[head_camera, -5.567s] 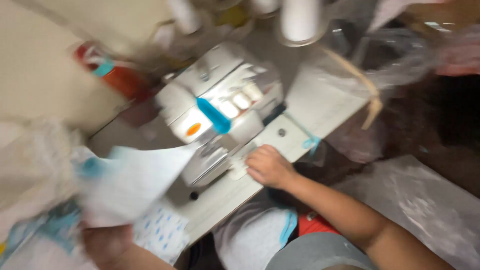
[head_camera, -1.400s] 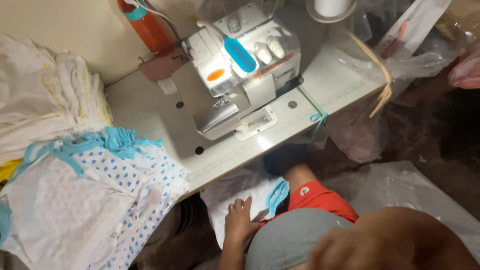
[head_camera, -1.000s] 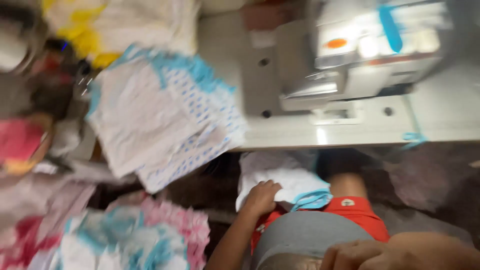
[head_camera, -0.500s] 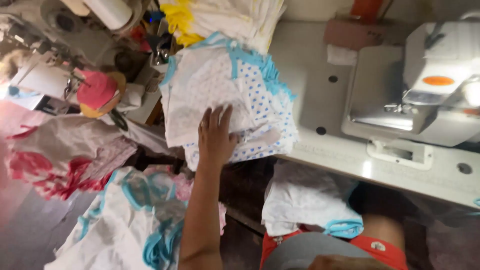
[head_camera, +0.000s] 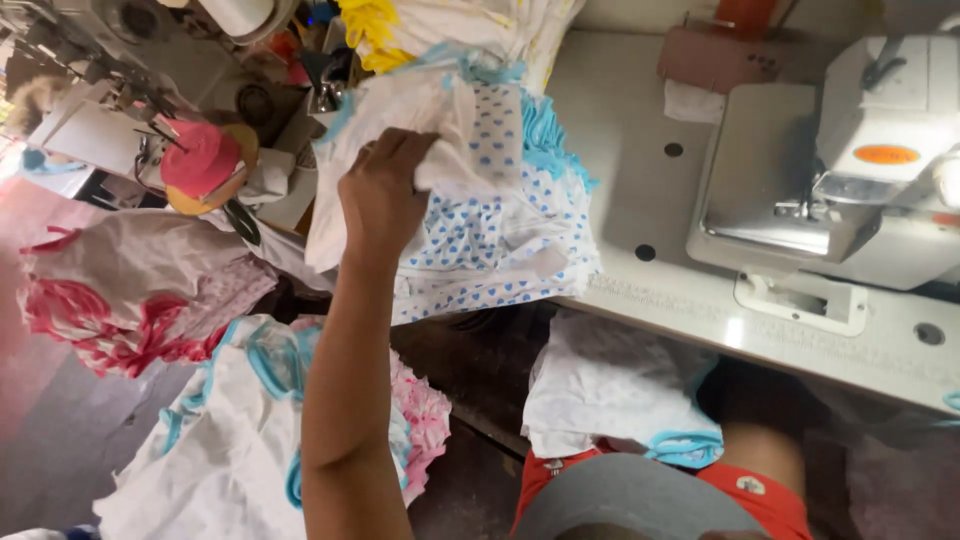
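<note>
Already the left hand (head_camera: 383, 195) had clenched on the top white piece (head_camera: 420, 120) of the dotted stack (head_camera: 500, 240) beside the sewing machine (head_camera: 850, 170); overhanging layers risked sliding floorward.

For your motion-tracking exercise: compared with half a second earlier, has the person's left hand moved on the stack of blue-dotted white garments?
Yes. The left hand has gone from lying flat on the garment stack to gripping a top piece, lifting it away from the sewing machine.

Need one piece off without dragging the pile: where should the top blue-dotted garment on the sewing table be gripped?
Take the top blue-dotted garment at its lifted left edge, where the left hand pinches it. Come from the left: that edge already stands free of the stack.
</note>
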